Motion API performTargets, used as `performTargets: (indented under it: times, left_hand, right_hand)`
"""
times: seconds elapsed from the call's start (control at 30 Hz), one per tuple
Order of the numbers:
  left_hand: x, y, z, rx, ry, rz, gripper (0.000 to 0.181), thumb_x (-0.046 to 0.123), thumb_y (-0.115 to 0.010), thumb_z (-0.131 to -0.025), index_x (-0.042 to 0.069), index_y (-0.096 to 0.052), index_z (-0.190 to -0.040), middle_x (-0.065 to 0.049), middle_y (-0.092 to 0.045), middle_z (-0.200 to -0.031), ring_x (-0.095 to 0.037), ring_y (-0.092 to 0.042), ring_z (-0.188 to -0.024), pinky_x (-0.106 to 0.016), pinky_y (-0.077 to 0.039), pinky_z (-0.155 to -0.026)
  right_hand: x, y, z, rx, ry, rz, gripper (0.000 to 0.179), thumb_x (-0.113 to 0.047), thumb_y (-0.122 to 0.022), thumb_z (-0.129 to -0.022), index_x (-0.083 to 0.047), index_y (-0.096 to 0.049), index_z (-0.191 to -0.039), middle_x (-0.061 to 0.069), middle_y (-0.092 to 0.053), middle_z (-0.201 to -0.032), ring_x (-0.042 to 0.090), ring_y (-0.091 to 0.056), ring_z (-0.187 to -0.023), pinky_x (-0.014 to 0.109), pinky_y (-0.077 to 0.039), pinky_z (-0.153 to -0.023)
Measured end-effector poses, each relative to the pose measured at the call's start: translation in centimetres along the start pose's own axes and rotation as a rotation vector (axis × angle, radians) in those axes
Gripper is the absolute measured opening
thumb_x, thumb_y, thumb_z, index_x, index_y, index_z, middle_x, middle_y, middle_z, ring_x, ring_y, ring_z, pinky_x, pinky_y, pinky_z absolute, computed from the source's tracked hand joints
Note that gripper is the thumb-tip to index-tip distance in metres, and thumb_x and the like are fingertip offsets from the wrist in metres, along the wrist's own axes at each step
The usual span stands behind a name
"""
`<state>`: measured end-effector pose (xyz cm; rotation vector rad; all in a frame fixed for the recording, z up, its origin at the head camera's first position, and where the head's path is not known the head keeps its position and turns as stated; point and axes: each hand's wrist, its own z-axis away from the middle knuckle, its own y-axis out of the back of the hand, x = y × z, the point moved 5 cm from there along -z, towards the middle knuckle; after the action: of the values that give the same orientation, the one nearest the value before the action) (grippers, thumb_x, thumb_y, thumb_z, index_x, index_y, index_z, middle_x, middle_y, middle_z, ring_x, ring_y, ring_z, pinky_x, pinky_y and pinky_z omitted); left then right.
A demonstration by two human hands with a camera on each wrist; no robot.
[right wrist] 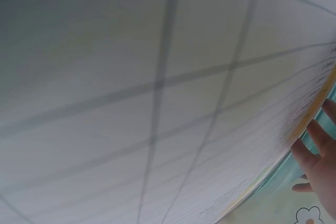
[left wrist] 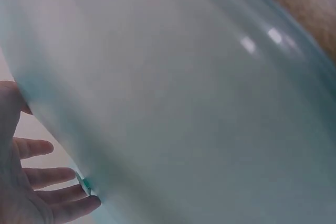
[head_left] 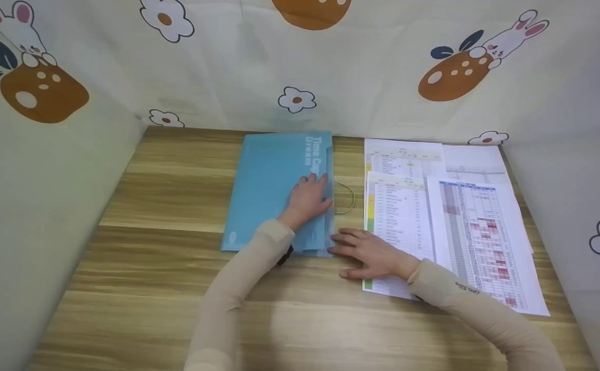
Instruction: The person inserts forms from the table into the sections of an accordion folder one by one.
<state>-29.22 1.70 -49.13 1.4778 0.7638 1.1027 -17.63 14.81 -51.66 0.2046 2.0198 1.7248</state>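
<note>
A blue translucent document folder (head_left: 269, 190) lies flat on the table, white lettering near its top right. My left hand (head_left: 309, 198) rests on the folder's right part, fingers pointing away from me. In the left wrist view the left hand (left wrist: 31, 182) has its fingers stretched out against the blue plastic. A thin pale elastic cord (head_left: 353, 198) loops out from the folder's right edge. My right hand (head_left: 375, 253) lies spread over the left edge of a printed sheet (head_left: 400, 216), its fingertips by the folder's lower right corner. The right wrist view shows the right hand (right wrist: 320, 166) with extended fingers.
Several printed sheets overlap on the right, among them one with red-marked cells (head_left: 480, 232) and others behind (head_left: 470, 157). The wood-grain table (head_left: 166, 288) is bounded by a patterned cloth (head_left: 372, 67) at the back and both sides.
</note>
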Motion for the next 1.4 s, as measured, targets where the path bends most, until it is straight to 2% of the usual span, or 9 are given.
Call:
performTargets:
  times: [0.23,0.43,0.6,1.07,1.4]
  left_hand:
    - [-0.3,0.9,-0.1,0.052,-0.032,0.012,0.055,0.033,-0.051,-0.083,0.009,-0.041,-0.131,-0.015,-0.046,-0.114,-0.032,-0.044,-0.096,-0.041,-0.042,-0.073]
    - [-0.9,1.5,-0.3,0.095,-0.056,0.059,0.054,0.035,-0.053,-0.081,0.011,-0.044,-0.129,-0.013,-0.045,-0.111,-0.029,-0.042,-0.091,-0.040,-0.040,-0.071]
    - [-1.4,1.9,-0.6,0.116,-0.056,0.120,0.055,0.035,-0.056,-0.079,0.013,-0.045,-0.129,-0.014,-0.043,-0.114,-0.028,-0.040,-0.094,-0.043,-0.038,-0.073]
    - [-2.0,3.0,-1.1,0.155,-0.077,0.302,0.058,0.029,-0.065,-0.073,0.014,-0.049,-0.127,-0.008,-0.043,-0.100,-0.022,-0.036,-0.085,-0.038,-0.032,-0.070]
    - [-2.5,3.7,-1.3,0.144,-0.075,0.415,0.061,0.026,-0.065,-0.073,0.012,-0.046,-0.129,-0.005,-0.039,-0.093,-0.020,-0.034,-0.083,-0.033,-0.028,-0.068]
  right_hand:
    - [0.0,0.1,0.0,-0.001,-0.005,0.000,0.055,-0.048,-0.050,-0.083,-0.017,-0.048,-0.128,0.009,-0.037,-0.134,0.030,-0.026,-0.124,0.046,-0.025,-0.094]
    - [-0.1,0.1,0.0,-0.001,-0.011,-0.002,0.055,-0.047,-0.051,-0.082,-0.017,-0.048,-0.128,0.009,-0.037,-0.134,0.031,-0.027,-0.123,0.047,-0.026,-0.093]
    - [-0.1,0.1,0.0,-0.006,-0.020,-0.006,0.054,-0.048,-0.051,-0.082,-0.018,-0.048,-0.127,0.008,-0.037,-0.134,0.030,-0.027,-0.123,0.046,-0.025,-0.093]
    - [-0.2,0.0,0.0,0.002,0.000,-0.014,0.054,-0.048,-0.051,-0.082,-0.018,-0.048,-0.127,0.008,-0.040,-0.131,0.031,-0.028,-0.122,0.046,-0.026,-0.093]
    - [-0.2,0.2,0.0,-0.003,-0.020,-0.018,0.053,-0.048,-0.052,-0.082,-0.019,-0.050,-0.126,0.008,-0.040,-0.131,0.030,-0.029,-0.122,0.046,-0.027,-0.092]
